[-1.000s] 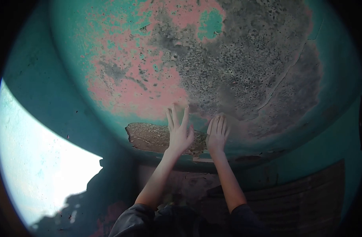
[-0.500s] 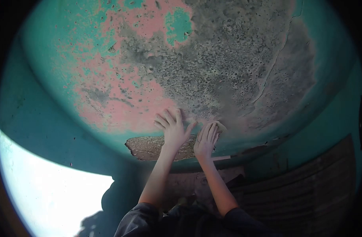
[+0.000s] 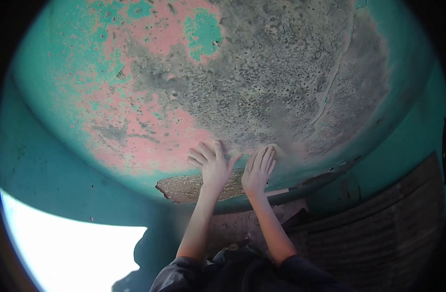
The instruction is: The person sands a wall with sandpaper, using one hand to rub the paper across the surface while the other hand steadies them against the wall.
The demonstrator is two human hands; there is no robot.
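Note:
My left hand [image 3: 215,164] lies flat with spread fingers on a curved turquoise panel [image 3: 349,146], on the lower edge of its pink patch. Beside it, my right hand [image 3: 256,173] presses against the panel with its fingers close together. Under those fingertips a pale piece of sandpaper [image 3: 276,150] shows only at its edge; the rest is hidden. Both hands look coated in pale dust. Above them the panel is worn to pink [image 3: 179,126] and pitted grey [image 3: 262,87]. Below, a rough brown bare patch [image 3: 181,189] runs behind my left wrist.
A thin crack [image 3: 336,73] runs down the panel's right side. A pale strip [image 3: 277,192] sticks out right of my right wrist. Dark ridged boards [image 3: 374,219] stand lower right. Bright light fills an opening [image 3: 72,248] at lower left, beside a turquoise wall [image 3: 62,180].
The view has shifted slightly, so the panel's markings sit further left. My right hand has slid a little up along the panel; my left hand stays flat on it.

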